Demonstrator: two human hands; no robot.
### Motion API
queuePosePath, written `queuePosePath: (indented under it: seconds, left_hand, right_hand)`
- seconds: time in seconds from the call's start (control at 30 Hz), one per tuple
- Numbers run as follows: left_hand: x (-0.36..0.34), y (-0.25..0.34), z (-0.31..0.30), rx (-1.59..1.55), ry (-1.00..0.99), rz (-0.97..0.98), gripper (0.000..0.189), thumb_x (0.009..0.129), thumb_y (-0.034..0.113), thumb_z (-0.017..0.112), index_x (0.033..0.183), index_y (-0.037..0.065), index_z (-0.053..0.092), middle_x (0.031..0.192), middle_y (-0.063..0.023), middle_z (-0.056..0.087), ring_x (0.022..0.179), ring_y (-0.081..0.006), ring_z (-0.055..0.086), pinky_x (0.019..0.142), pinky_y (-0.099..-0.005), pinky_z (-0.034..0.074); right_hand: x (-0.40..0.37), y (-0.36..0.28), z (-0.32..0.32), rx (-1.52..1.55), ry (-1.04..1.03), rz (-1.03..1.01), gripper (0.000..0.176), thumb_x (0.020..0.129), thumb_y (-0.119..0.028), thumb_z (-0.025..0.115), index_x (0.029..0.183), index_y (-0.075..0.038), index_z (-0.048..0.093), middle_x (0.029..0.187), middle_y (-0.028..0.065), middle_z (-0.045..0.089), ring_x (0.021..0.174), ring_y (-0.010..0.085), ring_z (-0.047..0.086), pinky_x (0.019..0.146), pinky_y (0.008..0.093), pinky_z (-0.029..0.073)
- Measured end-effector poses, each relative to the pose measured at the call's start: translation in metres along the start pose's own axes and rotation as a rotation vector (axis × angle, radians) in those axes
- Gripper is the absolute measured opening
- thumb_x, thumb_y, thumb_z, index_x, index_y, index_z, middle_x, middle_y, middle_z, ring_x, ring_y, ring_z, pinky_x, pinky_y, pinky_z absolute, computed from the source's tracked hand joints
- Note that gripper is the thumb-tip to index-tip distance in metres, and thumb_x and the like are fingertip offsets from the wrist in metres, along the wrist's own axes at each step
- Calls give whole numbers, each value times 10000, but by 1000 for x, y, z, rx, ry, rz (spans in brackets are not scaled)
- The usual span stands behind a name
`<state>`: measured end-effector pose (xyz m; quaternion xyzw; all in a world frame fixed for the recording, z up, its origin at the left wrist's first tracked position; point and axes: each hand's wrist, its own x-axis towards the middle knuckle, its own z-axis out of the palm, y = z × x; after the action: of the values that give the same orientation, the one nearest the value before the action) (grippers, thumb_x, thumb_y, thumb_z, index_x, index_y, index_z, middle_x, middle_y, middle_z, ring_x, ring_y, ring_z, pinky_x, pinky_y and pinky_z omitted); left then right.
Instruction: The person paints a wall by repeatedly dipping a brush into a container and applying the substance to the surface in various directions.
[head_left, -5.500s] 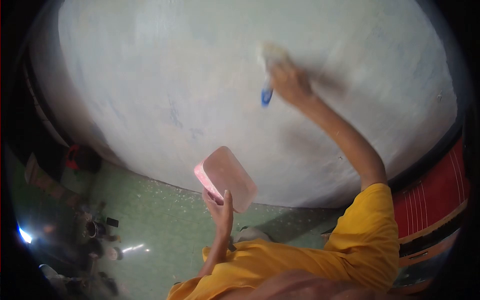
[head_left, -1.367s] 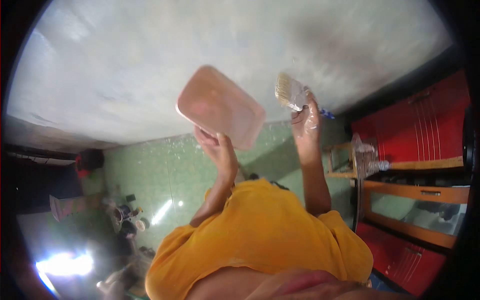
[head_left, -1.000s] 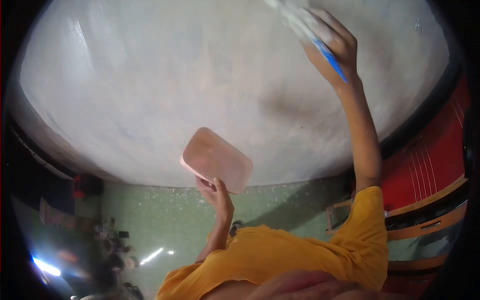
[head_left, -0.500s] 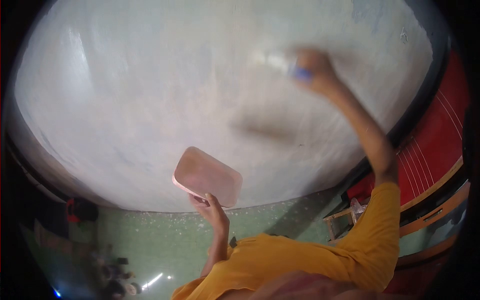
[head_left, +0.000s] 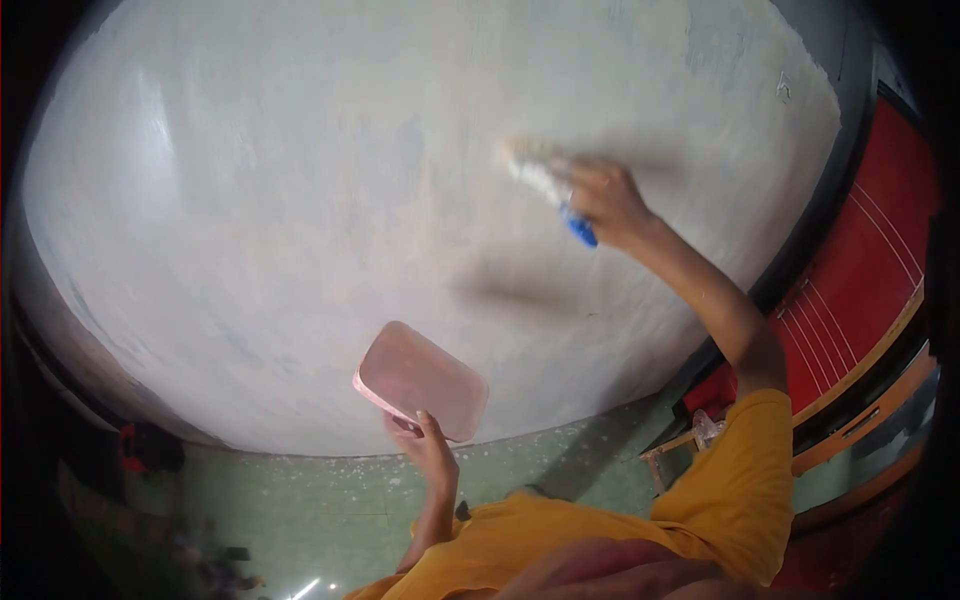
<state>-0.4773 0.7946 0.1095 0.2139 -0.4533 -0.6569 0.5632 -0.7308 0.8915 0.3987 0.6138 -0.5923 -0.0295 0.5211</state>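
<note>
My right hand (head_left: 607, 203) is closed around a paintbrush (head_left: 541, 182) with a blue handle and a white, paint-smeared body. Its bristles point up and left against the pale, patchy wall (head_left: 300, 220); whether they press on it is hard to tell. Lower down, my left hand (head_left: 432, 455) grips a pink plastic tub (head_left: 425, 378) by its near edge, thumb on the rim. The tub is tilted, its open side facing me, and what lies inside is not distinct.
Green floor tiles (head_left: 330, 500) with white specks run along the wall's foot. To the right are a red panel (head_left: 850, 290) with white lines and a small wooden stool (head_left: 668, 455). A red and black object (head_left: 145, 448) lies at lower left.
My right hand has come down and slightly left, and the brush is now tilted more steeply, handle downward. The view has shifted a little; my left hand still holds the tub.
</note>
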Motion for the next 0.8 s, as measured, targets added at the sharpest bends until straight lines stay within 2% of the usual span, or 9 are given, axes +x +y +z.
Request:
queuePosePath:
  seconds: [0.1,0.23,0.27,0.43,0.53,0.57,0.6,0.7,0.8]
  left_hand:
    - [1,5,-1,-82,-37,-22,768,910,292,596,1411,-51,126,1398,-182,299,1250,-234,351,1037,-358,291]
    - [5,-2,-8,-14,-41,14,646,948,334,531,1387,-18,213,1370,-149,342,1253,-211,347,1040,-361,290]
    - [7,-2,-9,-22,-35,3,644,949,329,530,1387,-18,211,1369,-148,343,1253,-210,347,1042,-360,288]
    - [10,-7,-14,-13,-58,-16,640,954,308,526,1395,-18,198,1366,-146,343,1254,-211,344,1052,-362,278]
    - [9,-11,-15,0,-33,-39,640,955,302,526,1399,-19,193,1363,-147,345,1248,-210,347,1051,-361,279]
    - [9,-12,-15,5,-28,-39,643,955,301,527,1400,-19,191,1362,-149,345,1247,-210,348,1049,-360,281]
    - [4,-12,-11,13,-27,-35,645,955,300,527,1401,-19,188,1362,-150,346,1245,-210,350,1047,-360,283]
    - [4,-11,-9,30,-17,-40,646,955,300,528,1403,-19,189,1358,-152,350,1238,-211,358,1039,-356,292]
    - [2,-4,-7,37,-40,-29,645,954,303,530,1402,-18,195,1357,-150,352,1231,-209,365,1033,-353,301]
  right_hand:
    - [0,-3,-4,218,-111,-47,304,733,-147,633,1034,-112,663,1043,80,655,932,250,631,799,371,516]
    - [83,58,-55,121,-110,419,309,748,-217,650,1026,-81,646,959,173,664,874,332,635,776,387,518]
    - [103,86,-56,141,86,392,309,767,-236,650,1027,-70,639,946,174,666,853,325,639,766,378,516]
    - [175,101,-120,55,437,401,213,870,-194,582,980,-25,649,989,154,669,957,279,637,828,358,489]
    - [131,107,-64,-34,236,459,236,783,-258,655,913,-62,636,860,150,649,789,327,618,695,412,499]
    - [111,106,-34,-186,323,88,202,748,-271,660,755,-77,605,800,135,599,756,328,587,647,432,475]
    - [82,91,-12,-234,272,36,193,716,-257,641,678,-89,555,763,124,548,734,326,561,622,443,449]
    - [29,14,10,-18,-20,-34,263,696,-172,641,935,-74,688,992,129,654,971,301,622,849,392,503]
    - [25,-3,3,237,-253,32,213,728,-120,611,927,-85,678,966,95,658,921,241,637,802,364,520]
